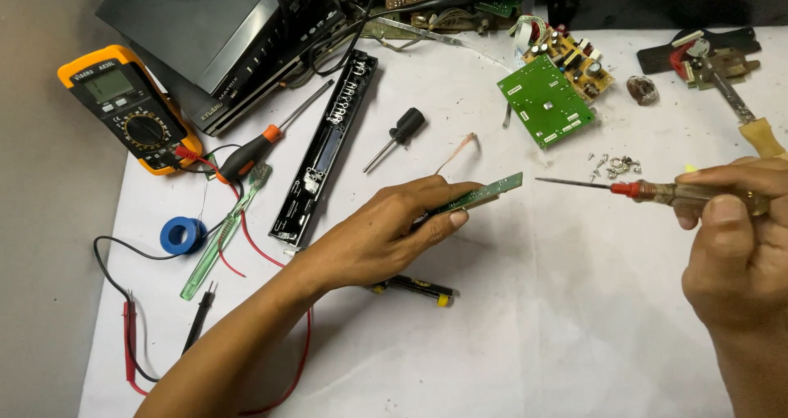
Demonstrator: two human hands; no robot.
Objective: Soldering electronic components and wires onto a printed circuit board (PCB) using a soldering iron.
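Observation:
My left hand grips a narrow green circuit board strip by its near end and holds it above the white table, its free end pointing right. My right hand is closed around the clear amber handle of a screwdriver. The screwdriver's thin metal shaft points left, and its tip is a short gap away from the strip's end. A small pile of loose screws lies just beyond the screwdriver.
A long black front panel, two screwdrivers, a green toothbrush, blue tape roll and yellow multimeter with leads lie left. Green circuit boards and a tool sit far right. A black-yellow pen-like tool lies under my wrist.

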